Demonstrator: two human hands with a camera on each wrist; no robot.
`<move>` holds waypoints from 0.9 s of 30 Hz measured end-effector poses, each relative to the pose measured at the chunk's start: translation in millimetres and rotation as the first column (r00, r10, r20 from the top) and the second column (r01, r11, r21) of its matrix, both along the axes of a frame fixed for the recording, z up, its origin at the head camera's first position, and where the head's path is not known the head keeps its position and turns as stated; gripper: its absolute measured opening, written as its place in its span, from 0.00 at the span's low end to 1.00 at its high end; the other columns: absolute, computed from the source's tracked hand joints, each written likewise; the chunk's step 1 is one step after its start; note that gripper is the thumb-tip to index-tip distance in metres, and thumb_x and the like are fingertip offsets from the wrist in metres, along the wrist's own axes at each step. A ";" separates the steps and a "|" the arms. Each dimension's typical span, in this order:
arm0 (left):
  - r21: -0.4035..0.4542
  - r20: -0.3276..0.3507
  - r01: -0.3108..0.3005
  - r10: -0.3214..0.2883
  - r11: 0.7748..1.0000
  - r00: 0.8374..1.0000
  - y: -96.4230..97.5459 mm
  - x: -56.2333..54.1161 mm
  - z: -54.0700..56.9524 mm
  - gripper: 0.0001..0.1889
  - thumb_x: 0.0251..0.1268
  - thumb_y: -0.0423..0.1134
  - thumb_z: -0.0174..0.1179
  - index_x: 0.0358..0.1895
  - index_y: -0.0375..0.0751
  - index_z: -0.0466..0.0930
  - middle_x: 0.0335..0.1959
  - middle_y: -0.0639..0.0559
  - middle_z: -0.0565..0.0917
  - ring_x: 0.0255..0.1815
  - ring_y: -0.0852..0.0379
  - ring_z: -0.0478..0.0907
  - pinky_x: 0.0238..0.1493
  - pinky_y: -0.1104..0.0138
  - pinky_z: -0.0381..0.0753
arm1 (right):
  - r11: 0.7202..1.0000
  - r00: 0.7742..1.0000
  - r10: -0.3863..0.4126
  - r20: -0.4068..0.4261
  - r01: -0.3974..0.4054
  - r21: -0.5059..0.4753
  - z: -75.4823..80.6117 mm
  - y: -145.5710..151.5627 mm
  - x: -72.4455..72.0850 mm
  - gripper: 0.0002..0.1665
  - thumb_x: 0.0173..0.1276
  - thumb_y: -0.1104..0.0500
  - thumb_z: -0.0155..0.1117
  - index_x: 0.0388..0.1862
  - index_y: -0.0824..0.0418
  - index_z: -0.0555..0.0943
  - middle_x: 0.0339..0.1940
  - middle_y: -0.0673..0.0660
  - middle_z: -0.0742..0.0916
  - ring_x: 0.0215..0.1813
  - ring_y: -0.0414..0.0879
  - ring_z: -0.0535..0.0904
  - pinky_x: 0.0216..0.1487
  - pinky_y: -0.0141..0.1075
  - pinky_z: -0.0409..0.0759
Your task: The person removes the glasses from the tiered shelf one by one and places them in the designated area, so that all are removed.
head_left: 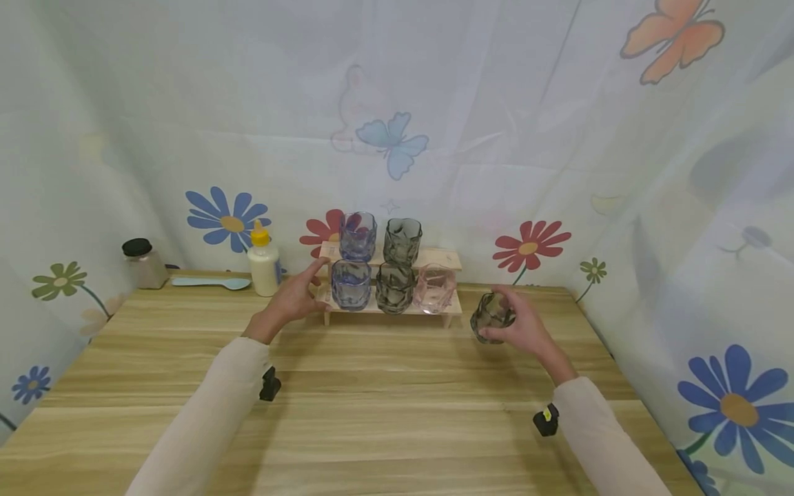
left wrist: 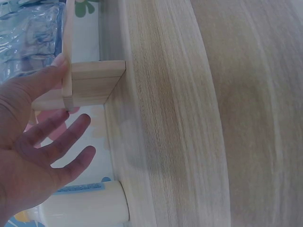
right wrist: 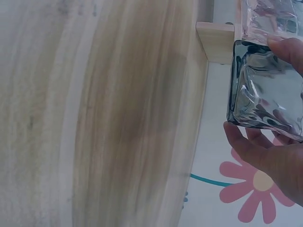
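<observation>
My right hand (head_left: 524, 324) grips a grey glass cup (head_left: 490, 318), held tilted just right of a small two-tier wooden rack (head_left: 437, 257). In the right wrist view, thumb and fingers are on opposite sides of this grey cup (right wrist: 265, 90). My left hand (head_left: 294, 296) touches the rack's left end with its thumb and a fingertip, the other fingers spread in the left wrist view. On the lower tier stand a blue-violet cup (head_left: 351, 286), a grey cup (head_left: 394, 288) and a pink cup (head_left: 435, 289). The upper tier bears another blue-violet cup (head_left: 358, 236) and grey cup (head_left: 402, 241).
Left of the rack, a white bottle with a yellow cap (head_left: 265, 265) stands by a pale blue spoon (head_left: 211, 282). A black-lidded jar (head_left: 145, 264) is at the far left. A patterned curtain (head_left: 465, 172) hangs behind the wooden table (head_left: 372, 413).
</observation>
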State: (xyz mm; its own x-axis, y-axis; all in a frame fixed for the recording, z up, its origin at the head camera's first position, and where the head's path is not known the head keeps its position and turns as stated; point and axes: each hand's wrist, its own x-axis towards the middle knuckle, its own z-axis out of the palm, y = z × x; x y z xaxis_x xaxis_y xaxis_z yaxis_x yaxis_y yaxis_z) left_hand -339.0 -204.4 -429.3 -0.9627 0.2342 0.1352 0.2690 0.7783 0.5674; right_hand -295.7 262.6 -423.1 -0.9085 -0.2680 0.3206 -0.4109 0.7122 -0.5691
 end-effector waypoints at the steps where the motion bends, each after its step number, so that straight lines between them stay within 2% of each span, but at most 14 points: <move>1: 0.000 0.001 -0.001 0.001 1.000 1.000 -0.3 -0.1 0.0 0.51 0.51 0.37 0.77 0.77 0.50 0.53 0.56 0.28 0.79 0.40 0.40 0.83 0.44 0.50 0.83 | 1.000 1.000 0.000 0.004 0.000 0.003 -0.8 0.0 0.3 0.50 0.49 0.58 0.83 0.70 0.61 0.69 0.46 0.67 0.80 0.48 0.60 0.76 0.43 0.45 0.74; 7: -0.006 -0.001 -0.005 0.005 1.000 1.000 -0.8 -0.5 -0.8 0.51 0.52 0.38 0.76 0.77 0.50 0.53 0.56 0.29 0.79 0.41 0.40 0.83 0.45 0.49 0.83 | 0.999 1.000 0.011 0.027 -0.012 0.031 -8.3 -0.8 1.5 0.49 0.48 0.57 0.84 0.67 0.61 0.70 0.47 0.67 0.81 0.48 0.59 0.78 0.42 0.44 0.76; 12: -0.008 -0.002 -0.004 0.004 1.000 1.000 -0.2 -0.7 -0.9 0.51 0.52 0.38 0.77 0.77 0.50 0.53 0.56 0.29 0.80 0.40 0.41 0.84 0.45 0.49 0.83 | 0.999 0.998 0.028 0.057 -0.029 0.025 -14.5 -2.7 3.1 0.48 0.48 0.57 0.84 0.67 0.60 0.70 0.50 0.68 0.82 0.51 0.61 0.79 0.44 0.51 0.80; 17: 0.001 0.006 -0.002 0.002 1.000 1.000 -0.2 0.0 -1.2 0.51 0.52 0.38 0.76 0.77 0.50 0.52 0.57 0.28 0.79 0.40 0.41 0.84 0.45 0.49 0.83 | 0.999 0.995 0.010 0.099 -0.014 0.034 -17.9 -4.1 5.3 0.49 0.47 0.57 0.85 0.66 0.60 0.68 0.53 0.71 0.81 0.54 0.64 0.79 0.48 0.57 0.80; 27: 0.004 0.005 -0.005 0.005 1.000 1.000 0.4 -0.2 -1.1 0.51 0.52 0.37 0.76 0.78 0.50 0.53 0.57 0.29 0.79 0.41 0.40 0.84 0.46 0.49 0.83 | 0.998 0.993 0.013 0.118 -0.021 0.061 -23.8 -4.4 10.6 0.49 0.48 0.57 0.84 0.67 0.62 0.67 0.59 0.74 0.77 0.57 0.68 0.79 0.52 0.60 0.80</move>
